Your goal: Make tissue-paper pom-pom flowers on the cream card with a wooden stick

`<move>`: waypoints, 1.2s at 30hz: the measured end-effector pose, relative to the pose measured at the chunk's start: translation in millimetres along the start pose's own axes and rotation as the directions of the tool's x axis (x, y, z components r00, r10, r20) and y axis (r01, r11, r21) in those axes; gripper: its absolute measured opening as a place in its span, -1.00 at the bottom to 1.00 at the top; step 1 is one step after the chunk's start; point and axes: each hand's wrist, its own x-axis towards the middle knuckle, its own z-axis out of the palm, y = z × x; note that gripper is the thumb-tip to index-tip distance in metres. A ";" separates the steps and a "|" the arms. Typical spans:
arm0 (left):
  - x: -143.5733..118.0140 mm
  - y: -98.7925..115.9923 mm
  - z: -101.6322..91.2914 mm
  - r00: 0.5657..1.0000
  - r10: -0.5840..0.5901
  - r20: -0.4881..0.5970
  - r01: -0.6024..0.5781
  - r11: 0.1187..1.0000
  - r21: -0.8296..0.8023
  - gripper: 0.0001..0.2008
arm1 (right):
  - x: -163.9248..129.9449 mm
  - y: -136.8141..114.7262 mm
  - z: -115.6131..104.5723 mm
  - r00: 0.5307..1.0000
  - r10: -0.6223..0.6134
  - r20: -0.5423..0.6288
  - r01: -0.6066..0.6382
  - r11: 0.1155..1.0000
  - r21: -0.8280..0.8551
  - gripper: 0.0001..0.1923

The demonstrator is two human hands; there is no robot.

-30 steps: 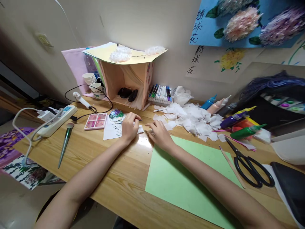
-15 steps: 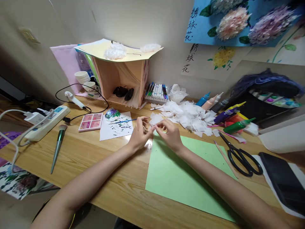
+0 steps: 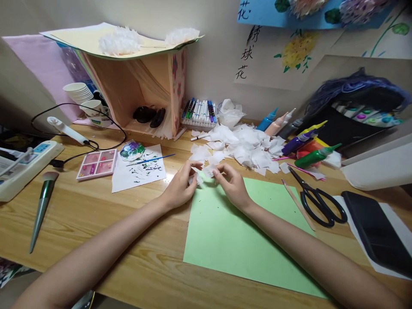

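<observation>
Paper scraps [image 3: 209,171], white, thin: R hand [image 3: 234,185] fingers pinch one, L hand [image 3: 177,189] fingers seem to hold another, nr far edge of green sheet [image 3: 244,240]. Light fingertip grip prob. best vs. tearing.

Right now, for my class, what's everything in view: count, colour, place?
Desk: one, brown, along wall
Green sheet: one, light green, front centre
Paper scraps: many, white, behind green sheet
Scissors: one, black, right of green sheet
Stick: one, wooden, beside scissors
Phone: one, black, far right
Paint bottles: several, multicoloured, right of scraps
Pens: many, multicoloured, beside box
Box: one, pinkish, back left
Fluffy clumps: two, white, above box
Cups: several, white, left of box
Palette: one, pink, left side
Painted sheet: one, white, centre left
Thin brush: one, blue, across painted sheet
Thick brush: one, greenish, front left
Power strip: one, white, left edge
Wall pictures: several, multicoloured, upper right
Left hand: one, bare, centre, holding scrap
Right hand: one, bare, centre, holding scrap
</observation>
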 end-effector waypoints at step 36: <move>3.3 5.0 8.3 0.980 0.148 -0.130 -0.084 0.911 0.403 -0.92 | 6.2 -0.4 -1.6 0.973 0.175 0.147 -0.186 0.980 0.063 -0.67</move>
